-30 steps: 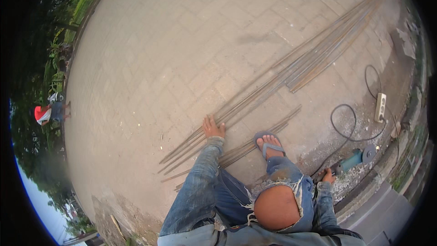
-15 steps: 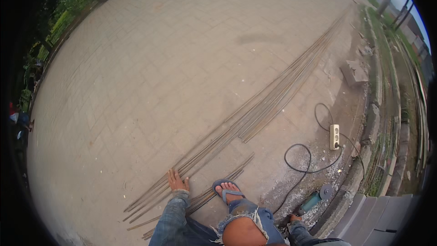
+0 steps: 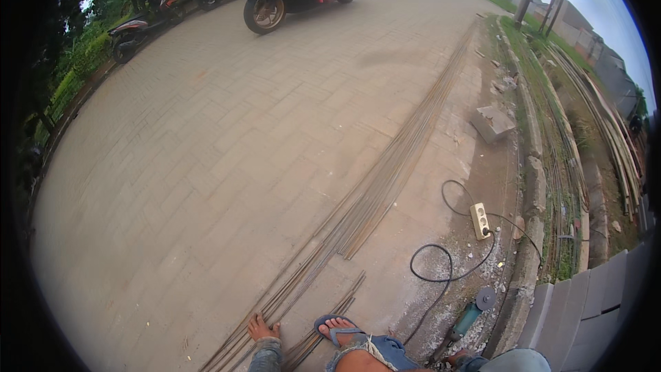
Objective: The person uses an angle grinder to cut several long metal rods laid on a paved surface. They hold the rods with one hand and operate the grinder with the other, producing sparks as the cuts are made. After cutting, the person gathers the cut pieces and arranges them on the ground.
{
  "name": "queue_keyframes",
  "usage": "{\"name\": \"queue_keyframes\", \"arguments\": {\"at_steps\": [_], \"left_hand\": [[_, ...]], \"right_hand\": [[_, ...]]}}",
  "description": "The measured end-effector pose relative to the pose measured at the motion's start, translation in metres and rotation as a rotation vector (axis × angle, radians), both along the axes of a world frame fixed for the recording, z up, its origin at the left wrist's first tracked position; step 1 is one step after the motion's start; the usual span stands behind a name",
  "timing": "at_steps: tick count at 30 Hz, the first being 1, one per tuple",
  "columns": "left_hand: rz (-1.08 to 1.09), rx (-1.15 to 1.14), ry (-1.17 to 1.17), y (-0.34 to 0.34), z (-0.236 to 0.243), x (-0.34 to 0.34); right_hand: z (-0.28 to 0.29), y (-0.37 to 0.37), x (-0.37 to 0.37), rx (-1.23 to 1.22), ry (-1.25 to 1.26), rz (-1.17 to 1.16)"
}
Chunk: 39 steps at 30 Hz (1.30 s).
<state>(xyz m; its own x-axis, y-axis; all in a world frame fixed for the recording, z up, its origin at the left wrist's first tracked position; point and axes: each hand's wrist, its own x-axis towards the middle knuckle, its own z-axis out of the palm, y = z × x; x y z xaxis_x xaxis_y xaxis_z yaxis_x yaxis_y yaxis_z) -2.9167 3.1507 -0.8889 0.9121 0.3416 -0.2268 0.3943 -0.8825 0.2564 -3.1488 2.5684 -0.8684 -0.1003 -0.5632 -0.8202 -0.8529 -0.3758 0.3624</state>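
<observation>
My left hand (image 3: 264,329) lies with fingers spread on long thin metal rods (image 3: 413,158), which stretch away up the paving. A shorter group of rods (image 3: 351,293) lies just right of it, beside my sandalled foot (image 3: 334,328). At the bottom right, my right hand (image 3: 456,358) is closed on the handle of a teal angle grinder (image 3: 467,320), partly hidden by my leg. The grinder's grey disc faces forward, over white debris. A black cable (image 3: 434,280) loops up to a cream power strip (image 3: 480,220) with a plug in it.
A person rides a black scooter (image 3: 289,0) on the road at top. Parked motorbikes (image 3: 127,38) line the left edge. A broken concrete block (image 3: 492,124) lies right of the rods. Along the right run a kerb (image 3: 533,186), grass, long poles (image 3: 620,158) and stacked grey blocks (image 3: 585,310).
My view has lifted toward the road ahead, so the rods and hands sit lower in the picture. A scooter with rider has appeared at top. My left hand stays on the rods.
</observation>
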Motion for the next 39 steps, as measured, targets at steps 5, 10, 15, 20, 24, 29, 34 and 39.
{"name": "queue_keyframes", "arguments": {"at_steps": [5, 10, 15, 20, 24, 29, 34, 39], "left_hand": [[-0.181, 0.041, -0.015, 0.017, 0.002, 0.000], [-0.016, 0.132, 0.050, 0.026, -0.016, -0.038], [-0.006, 0.102, 0.056, 0.012, -0.010, -0.034], [-0.025, 0.118, 0.059, 0.028, -0.015, -0.054], [-0.050, 0.108, 0.027, 0.006, -0.016, -0.030], [-0.076, 0.051, 0.082, 0.030, -0.012, -0.042], [0.055, -0.124, 0.078, 0.020, 0.021, -0.041], [0.026, -0.075, -0.097, 0.022, 0.038, -0.031]], "right_hand": [[0.056, 0.014, 0.007, 0.133, -0.163, 0.064], [0.035, 0.047, 0.057, 0.239, -0.387, 0.363], [0.027, 0.078, 0.116, 0.349, -0.649, 0.457], [0.051, 0.115, 0.172, 0.432, -0.855, 0.581], [0.044, 0.139, 0.238, 0.506, -0.946, 0.592], [0.035, 0.206, 0.315, 0.656, -1.189, 0.652], [0.030, 0.263, 0.352, 0.583, -1.224, 1.080], [0.018, 0.312, 0.382, 0.303, -1.450, 1.669]]}}
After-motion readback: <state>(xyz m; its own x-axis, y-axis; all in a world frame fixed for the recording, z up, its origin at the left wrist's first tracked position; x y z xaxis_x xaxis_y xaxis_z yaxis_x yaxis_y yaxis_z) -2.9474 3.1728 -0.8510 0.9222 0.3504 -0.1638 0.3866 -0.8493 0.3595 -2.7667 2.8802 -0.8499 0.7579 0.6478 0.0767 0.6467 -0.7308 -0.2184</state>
